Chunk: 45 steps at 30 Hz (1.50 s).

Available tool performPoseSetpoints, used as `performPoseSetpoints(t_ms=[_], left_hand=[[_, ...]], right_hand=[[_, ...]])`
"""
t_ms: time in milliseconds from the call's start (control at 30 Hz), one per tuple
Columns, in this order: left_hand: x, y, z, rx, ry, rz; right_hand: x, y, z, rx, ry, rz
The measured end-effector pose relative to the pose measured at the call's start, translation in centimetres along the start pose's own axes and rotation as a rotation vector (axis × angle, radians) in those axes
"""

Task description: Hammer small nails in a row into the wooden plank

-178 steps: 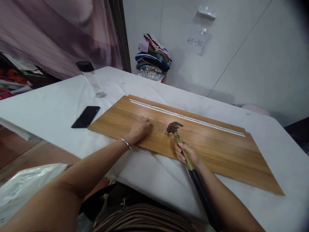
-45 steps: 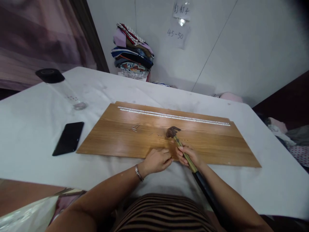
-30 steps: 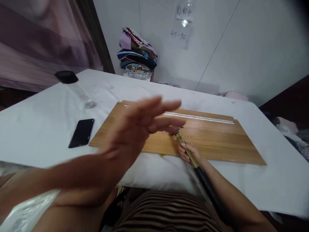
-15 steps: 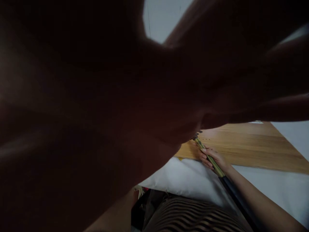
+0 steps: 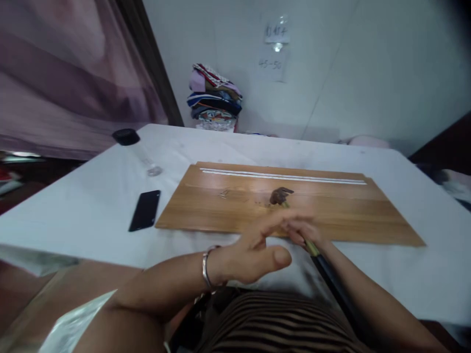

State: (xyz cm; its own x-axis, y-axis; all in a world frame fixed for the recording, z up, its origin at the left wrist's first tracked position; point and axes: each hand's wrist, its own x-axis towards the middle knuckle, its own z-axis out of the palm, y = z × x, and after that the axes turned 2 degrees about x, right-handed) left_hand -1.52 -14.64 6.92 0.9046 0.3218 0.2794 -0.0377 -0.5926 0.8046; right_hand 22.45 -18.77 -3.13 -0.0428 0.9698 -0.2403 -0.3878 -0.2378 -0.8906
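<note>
My right hand (image 5: 303, 233) is wrapped around the yellow shaft of a claw hammer (image 5: 312, 247), close to its dark head. The black grip runs back along my right forearm. The hammer head (image 5: 280, 195) is over a wooden board (image 5: 368, 215). My left hand (image 5: 253, 252), with a silver bracelet at the wrist, is open and slightly blurred. Its fingers reach across in front of my right hand, thumb apart, and whether the two hands touch I cannot tell. Small thin pieces that look like nails (image 5: 228, 195) lie on the board, with tiny dark bits near the hammer head.
Two white strips (image 5: 283, 176) lie along the board's far edge. Left of it on the white-covered table (image 5: 176, 147) are a black phone (image 5: 145, 211) and a clear bottle with a black lid (image 5: 127, 137). Folded clothes (image 5: 215, 98) are stacked by the wall, and a pinkish curtain (image 5: 73, 73) hangs left.
My left hand has moved down from right before the camera, where it covered most of the view, to beside my right hand. My right hand still holds the hammer.
</note>
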Motion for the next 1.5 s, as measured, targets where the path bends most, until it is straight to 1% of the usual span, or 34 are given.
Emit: performPoseSetpoints(t_ms=[33, 67, 100, 167, 200, 233, 300, 400, 467, 567, 700, 867, 1033, 1267, 1500], left_hand=[[0.7, -0.9, 1.8, -0.153, -0.003, 0.040], [1.2, -2.0, 3.3, -0.230, -0.035, 0.061], [1.3, -3.1, 4.7, -0.226, -0.071, 0.075], [1.0, -5.2, 6.9, -0.058, -0.190, 0.104], [0.7, -6.2, 7.8, 0.040, -0.222, 0.144], [0.5, -7.1, 8.5, 0.125, -0.248, 0.172], [0.3, -8.5, 9.4, 0.271, -0.251, 0.191], [0.7, -9.9, 9.7, 0.434, -0.242, 0.167], [1.1, -10.8, 9.6, 0.489, -0.208, 0.121], [1.2, -12.0, 9.5, 0.533, -0.141, 0.036], [0.9, -13.0, 9.9, 0.536, -0.108, -0.014], [0.9, -13.2, 10.3, 0.535, -0.102, -0.055], [1.1, -13.1, 10.2, 0.570, -0.129, -0.085], [1.0, -13.1, 10.4, 0.568, -0.130, -0.080], [1.1, -13.1, 10.3, 0.596, -0.146, -0.094]], right_hand=[[0.2, 0.0, 0.0, -0.009, 0.001, -0.005], [0.5, 0.0, -0.1, 0.027, -0.006, -0.011], [0.7, 0.0, -0.1, 0.078, -0.027, -0.011], [1.1, 0.3, -0.3, 0.129, -0.087, 0.006], [1.2, 0.4, -0.4, 0.137, -0.105, 0.018], [1.4, 0.5, -0.5, 0.145, -0.111, 0.026], [1.5, 0.6, -0.7, 0.159, -0.122, 0.035], [1.8, 0.5, -0.7, 0.170, -0.133, 0.019], [2.1, 0.4, -0.7, 0.159, -0.145, 0.011], [2.6, 0.5, -0.6, 0.137, -0.153, 0.027], [2.7, 0.6, -0.7, 0.133, -0.124, 0.034], [2.6, 0.3, -0.6, 0.129, -0.137, 0.019], [2.7, 0.7, -0.5, 0.121, -0.115, 0.049], [2.4, 0.6, -0.3, 0.137, -0.140, 0.027], [2.8, 0.9, -0.4, 0.145, -0.135, 0.057]])
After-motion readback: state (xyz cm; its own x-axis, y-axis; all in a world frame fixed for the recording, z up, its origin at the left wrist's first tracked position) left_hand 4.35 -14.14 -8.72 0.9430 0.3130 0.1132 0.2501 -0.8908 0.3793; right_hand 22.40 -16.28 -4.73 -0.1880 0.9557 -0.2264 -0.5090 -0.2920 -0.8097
